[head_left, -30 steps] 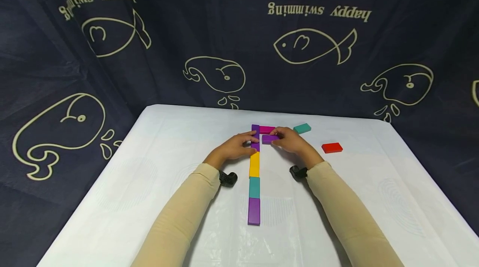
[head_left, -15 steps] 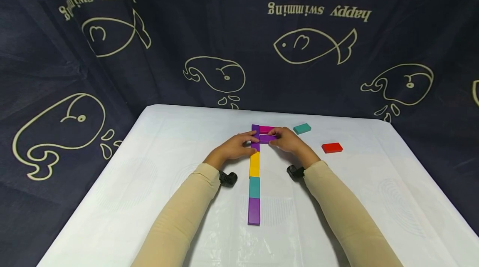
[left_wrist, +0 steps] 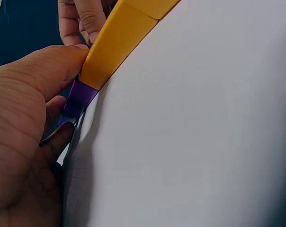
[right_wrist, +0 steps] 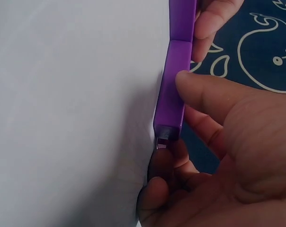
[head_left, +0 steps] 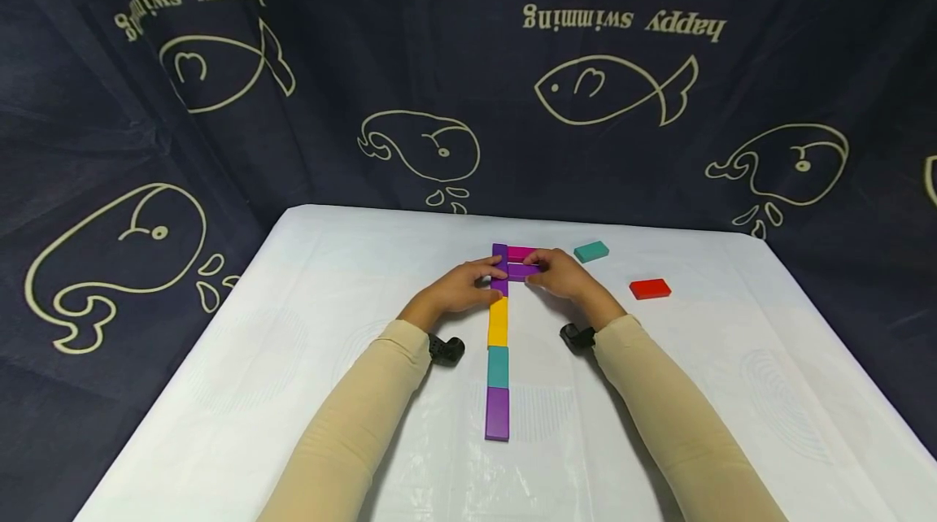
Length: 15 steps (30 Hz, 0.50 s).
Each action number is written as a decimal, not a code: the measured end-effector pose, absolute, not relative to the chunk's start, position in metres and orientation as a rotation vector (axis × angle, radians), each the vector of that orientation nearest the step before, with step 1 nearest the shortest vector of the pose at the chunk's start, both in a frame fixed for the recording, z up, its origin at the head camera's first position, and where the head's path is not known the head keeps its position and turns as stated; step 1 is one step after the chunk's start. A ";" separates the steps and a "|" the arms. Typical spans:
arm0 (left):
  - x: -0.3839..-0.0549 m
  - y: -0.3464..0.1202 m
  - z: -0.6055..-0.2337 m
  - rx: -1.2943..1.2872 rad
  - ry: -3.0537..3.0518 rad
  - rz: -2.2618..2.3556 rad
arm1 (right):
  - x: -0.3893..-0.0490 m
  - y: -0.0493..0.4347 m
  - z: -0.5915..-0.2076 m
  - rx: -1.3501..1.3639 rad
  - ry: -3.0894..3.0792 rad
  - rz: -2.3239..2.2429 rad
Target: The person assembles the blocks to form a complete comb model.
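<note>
A column of flat blocks runs away from the person in the head view: a purple block, a teal block, a yellow block, then dark purple blocks at the far end. My left hand holds the column's dark purple part, thumb by the yellow block's end. A pink block juts rightward from the column's top. Just nearer than it, my right hand pinches a purple block whose end meets the column's side. Its fingers cover the block's right end.
On the white table a loose teal block lies to the right of the pink one. A red block lies farther right. Behind the table hangs a dark cloth with fish and whale drawings.
My right hand has slid the purple block left, closing its gap to the column, then held still. My left hand has stayed in place.
</note>
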State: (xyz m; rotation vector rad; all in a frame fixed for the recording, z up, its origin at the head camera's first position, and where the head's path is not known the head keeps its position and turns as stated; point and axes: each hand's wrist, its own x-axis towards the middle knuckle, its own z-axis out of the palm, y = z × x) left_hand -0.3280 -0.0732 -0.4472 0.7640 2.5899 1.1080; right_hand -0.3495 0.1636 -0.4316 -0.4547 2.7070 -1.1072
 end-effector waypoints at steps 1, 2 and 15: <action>-0.328 -0.073 -0.447 0.765 2.590 1.107 | -0.350 0.164 -0.432 -0.448 2.704 -1.119; -0.328 -0.073 -0.447 0.766 2.590 1.105 | -0.350 0.165 -0.432 -0.447 2.701 -1.132; -0.328 -0.072 -0.448 0.727 2.596 1.095 | -0.357 0.203 -0.417 -0.331 2.692 -1.207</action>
